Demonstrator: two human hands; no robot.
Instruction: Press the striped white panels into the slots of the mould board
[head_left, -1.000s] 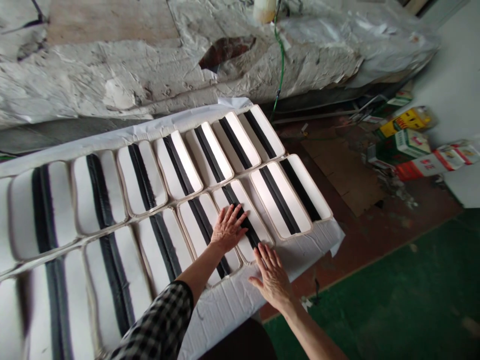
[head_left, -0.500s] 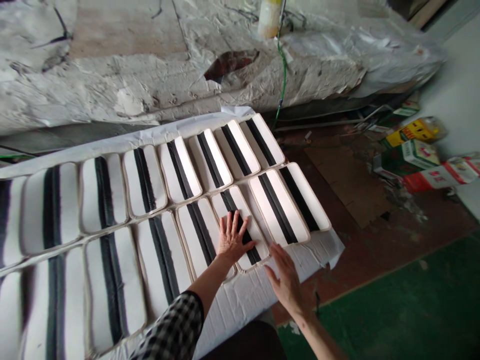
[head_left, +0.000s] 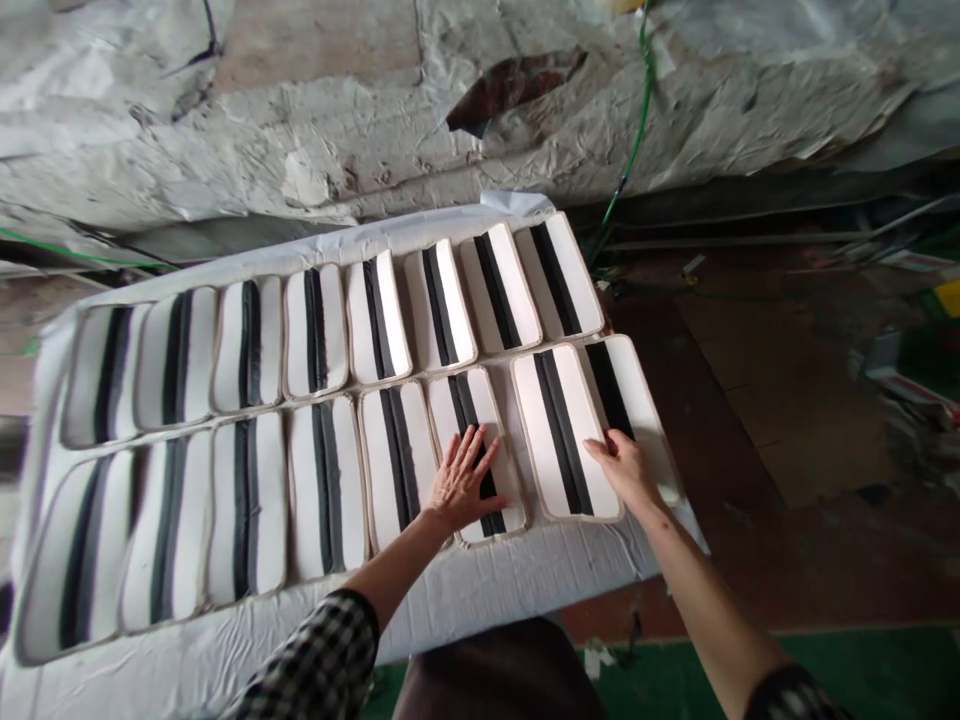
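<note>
Sixteen striped panels [head_left: 315, 335] lie in two rows of eight across your bench [head_left: 450, 590]. Your left hand [head_left: 456, 490], fingers spread, rests on the near row's sixth panel [head_left: 463, 400]. The seventh panel [head_left: 561, 435], at four o'clock from centre, points its long axis between eleven and twelve; your right hand's grip [head_left: 626, 468] pinches its right edge.

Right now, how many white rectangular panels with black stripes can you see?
16 panels: eight in the far row, eight in the near row; any hidden underneath can't be seen.
</note>
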